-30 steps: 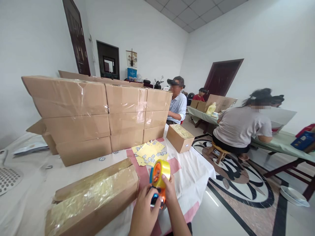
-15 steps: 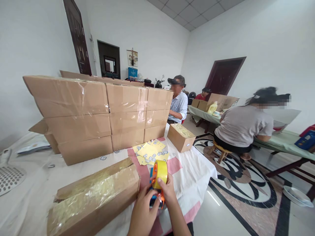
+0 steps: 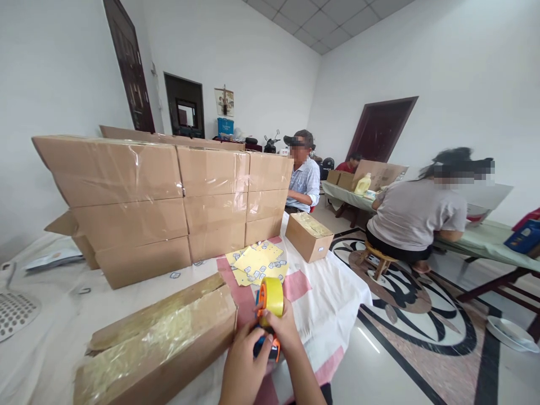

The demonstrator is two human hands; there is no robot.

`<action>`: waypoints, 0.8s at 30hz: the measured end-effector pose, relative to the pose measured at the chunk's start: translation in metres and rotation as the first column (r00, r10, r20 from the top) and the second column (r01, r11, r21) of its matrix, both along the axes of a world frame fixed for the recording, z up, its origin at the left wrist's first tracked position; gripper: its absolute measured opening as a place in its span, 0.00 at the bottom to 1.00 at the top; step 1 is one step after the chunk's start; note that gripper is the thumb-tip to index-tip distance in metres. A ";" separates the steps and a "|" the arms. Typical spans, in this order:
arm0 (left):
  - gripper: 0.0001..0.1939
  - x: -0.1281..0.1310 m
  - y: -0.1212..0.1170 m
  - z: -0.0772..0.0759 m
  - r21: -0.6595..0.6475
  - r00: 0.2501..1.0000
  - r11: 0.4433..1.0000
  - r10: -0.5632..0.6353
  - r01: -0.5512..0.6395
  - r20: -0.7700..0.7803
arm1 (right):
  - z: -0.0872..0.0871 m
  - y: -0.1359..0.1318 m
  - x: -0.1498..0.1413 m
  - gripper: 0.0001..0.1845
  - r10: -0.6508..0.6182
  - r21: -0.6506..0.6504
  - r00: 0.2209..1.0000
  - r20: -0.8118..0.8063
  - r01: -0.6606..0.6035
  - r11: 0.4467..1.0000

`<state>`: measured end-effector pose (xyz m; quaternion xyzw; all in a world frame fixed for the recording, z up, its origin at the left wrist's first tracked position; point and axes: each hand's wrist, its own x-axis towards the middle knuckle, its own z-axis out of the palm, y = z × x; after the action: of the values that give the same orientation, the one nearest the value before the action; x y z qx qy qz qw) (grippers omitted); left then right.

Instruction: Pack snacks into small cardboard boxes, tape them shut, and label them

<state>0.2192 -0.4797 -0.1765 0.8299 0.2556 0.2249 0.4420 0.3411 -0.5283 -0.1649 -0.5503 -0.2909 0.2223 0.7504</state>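
A tape dispenser (image 3: 272, 296) with a yellow roll and orange and blue parts is between my hands, above the near edge of the table. My right hand (image 3: 283, 326) grips it at the roll from the right. My left hand (image 3: 250, 350) is closed at its lower end, thumb and fingers pinching near the orange part; my fingers partly hide the spot. To the left lies a long cardboard box (image 3: 164, 337) with yellowish tape along its top. Just beyond the dispenser are yellow sheets (image 3: 257, 264) with small labels on them.
Taped cardboard boxes (image 3: 215, 197) are stacked like a wall across the table. A smaller box (image 3: 310, 236) stands at the right edge. A co-worker (image 3: 306, 180) sits behind the stack; another person (image 3: 417, 214) sits on a stool (image 3: 379, 259) at the right.
The camera view has shifted slightly. Both hands stay on the tape dispenser, which has turned a little; the boxes remain in place.
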 end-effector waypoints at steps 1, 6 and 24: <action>0.18 0.001 0.000 -0.001 -0.004 1.000 1.000 0.005 -0.005 0.009 | 0.000 -0.001 0.000 0.13 0.014 0.009 1.000 -0.006 -0.014 1.000; 0.20 0.004 0.001 -0.007 -0.046 0.999 0.999 0.016 -0.014 0.048 | -0.004 -0.002 0.002 0.17 0.032 0.029 0.998 -0.054 -0.031 0.999; 0.21 0.009 0.009 -0.004 -0.201 0.995 0.979 0.037 -0.017 0.097 | -0.005 0.007 -0.004 0.17 -0.334 -0.117 0.942 -0.024 0.329 0.937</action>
<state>0.2284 -0.4703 -0.1807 0.7653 0.2657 0.2455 0.5325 0.3375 -0.5217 -0.1700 -0.6274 -0.1647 0.1206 0.7514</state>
